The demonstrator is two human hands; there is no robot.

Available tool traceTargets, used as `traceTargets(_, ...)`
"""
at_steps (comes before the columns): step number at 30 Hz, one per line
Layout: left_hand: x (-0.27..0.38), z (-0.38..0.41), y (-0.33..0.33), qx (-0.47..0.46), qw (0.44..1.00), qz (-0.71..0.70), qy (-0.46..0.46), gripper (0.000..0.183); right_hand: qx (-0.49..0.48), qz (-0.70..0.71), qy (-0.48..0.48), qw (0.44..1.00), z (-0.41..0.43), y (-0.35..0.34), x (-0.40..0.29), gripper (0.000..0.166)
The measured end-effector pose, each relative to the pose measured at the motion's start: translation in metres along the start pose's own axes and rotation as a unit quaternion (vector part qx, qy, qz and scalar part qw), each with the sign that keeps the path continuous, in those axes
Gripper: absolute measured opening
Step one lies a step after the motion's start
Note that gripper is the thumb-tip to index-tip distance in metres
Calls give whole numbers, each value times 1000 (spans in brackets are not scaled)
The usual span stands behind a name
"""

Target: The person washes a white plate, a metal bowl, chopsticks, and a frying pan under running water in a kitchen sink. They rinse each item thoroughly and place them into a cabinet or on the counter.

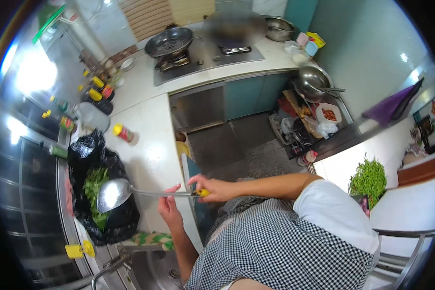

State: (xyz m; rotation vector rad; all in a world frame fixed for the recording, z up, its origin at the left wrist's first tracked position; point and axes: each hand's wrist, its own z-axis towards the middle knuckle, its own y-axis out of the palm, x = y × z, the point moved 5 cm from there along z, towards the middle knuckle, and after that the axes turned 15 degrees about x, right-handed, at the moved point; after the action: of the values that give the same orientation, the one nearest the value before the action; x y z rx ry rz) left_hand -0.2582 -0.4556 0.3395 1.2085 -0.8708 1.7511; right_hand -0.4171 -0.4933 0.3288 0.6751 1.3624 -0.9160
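Observation:
My right hand (217, 189) grips a metal wok spatula (154, 194) by its yellow-tipped handle end. The spatula points left, and its broad shiny head (112, 195) appears over a black plastic bag (125, 217). Leafy greens (94, 181) lie in that bag's opening, partly covered from sight by the head. Close to the middle of the shaft is my left hand (171, 212), thumb and fingers on opposite sides of it. Whether the left hand presses on the shaft cannot be told. Beneath both hands runs the front edge of the white countertop (148, 174).
A sink (156, 266) with a faucet (112, 266) lies at bottom left. A yellow-capped jar (123, 132) and several bottles (94, 94) stand on the left counter. One wok (169, 43) sits on the stove (206, 63). At right are a loaded shelf (304, 119) and greens (369, 181).

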Motion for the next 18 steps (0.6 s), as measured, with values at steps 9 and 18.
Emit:
traceTargets(9,-118,112,119,-186,953,220,-95,34,613,96,46,783,-62,-304,49,26)
traceTargets(18,-127,249,222,-94,968,136,-190,41,731,204,194,622,-140,-630,153,5)
